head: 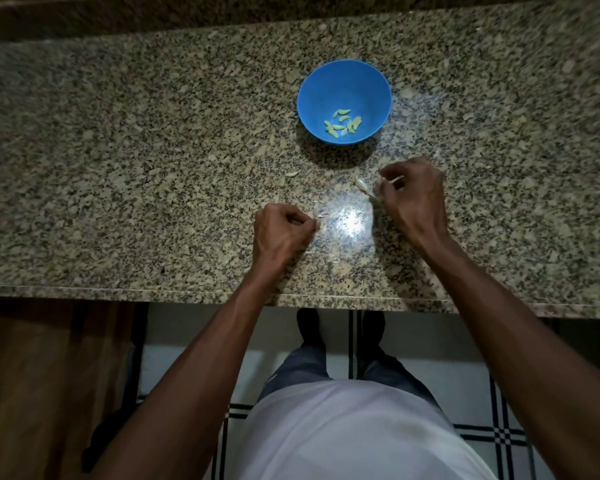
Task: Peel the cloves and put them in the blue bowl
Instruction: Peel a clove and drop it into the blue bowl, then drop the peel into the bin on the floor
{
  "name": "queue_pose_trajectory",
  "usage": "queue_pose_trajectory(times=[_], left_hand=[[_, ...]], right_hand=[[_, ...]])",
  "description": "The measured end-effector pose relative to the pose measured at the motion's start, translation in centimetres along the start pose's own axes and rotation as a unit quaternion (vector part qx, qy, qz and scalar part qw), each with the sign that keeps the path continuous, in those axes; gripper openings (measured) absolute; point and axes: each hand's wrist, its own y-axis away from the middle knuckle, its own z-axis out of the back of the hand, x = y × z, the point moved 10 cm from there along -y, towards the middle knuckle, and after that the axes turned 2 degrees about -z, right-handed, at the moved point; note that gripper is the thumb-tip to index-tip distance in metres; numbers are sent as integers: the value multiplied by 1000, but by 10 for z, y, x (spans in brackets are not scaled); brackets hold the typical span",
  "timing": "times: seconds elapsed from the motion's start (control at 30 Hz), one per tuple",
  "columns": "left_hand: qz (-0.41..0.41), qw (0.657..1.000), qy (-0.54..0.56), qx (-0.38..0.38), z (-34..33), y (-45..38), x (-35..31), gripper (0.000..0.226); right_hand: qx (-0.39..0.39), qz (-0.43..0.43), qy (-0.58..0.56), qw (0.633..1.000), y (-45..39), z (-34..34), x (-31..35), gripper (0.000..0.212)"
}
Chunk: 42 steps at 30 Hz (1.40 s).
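Note:
The blue bowl [344,88] stands on the speckled granite counter [153,168], with several pale peeled cloves [343,124] at its bottom. Below and right of it, my right hand [413,197] is closed on a clove with papery skin sticking out between the fingers. My left hand [281,233] sits nearer the front edge, fingers pinched on a small piece of skin; what else it holds is hidden. Loose skin [362,185] lies between the hands.
A single pale scrap or clove [292,173] lies on the counter left of the bowl's shadow. The counter's front edge [187,293] runs below my wrists. A raised ledge runs along the back.

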Motion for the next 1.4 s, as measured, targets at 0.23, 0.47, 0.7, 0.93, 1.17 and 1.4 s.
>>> queue_pose_trajectory(times=[0.23,0.47,0.7,0.93,1.17,1.4], left_hand=[[-28,999,21,-20,16,-6,-4,17],[-93,987,-135,-3,22,-20,-4,40],[-233,956,-115,136,-20,27,-22,38],[-139,977,-153,48,0,27,6,62],[-143,984,-77,70,-2,41,-7,56],[-204,955,-155,149,-17,42,-9,50]], right_hand=[[148,108,-11,983,21,-63,64,22],[222,147,77,961,35,-110,74,21],[185,25,-17,982,81,-63,42,38],[122,-81,16,989,130,-74,26,29],[75,-70,-41,994,107,-80,46,37],[213,52,97,971,95,-101,51,20]])
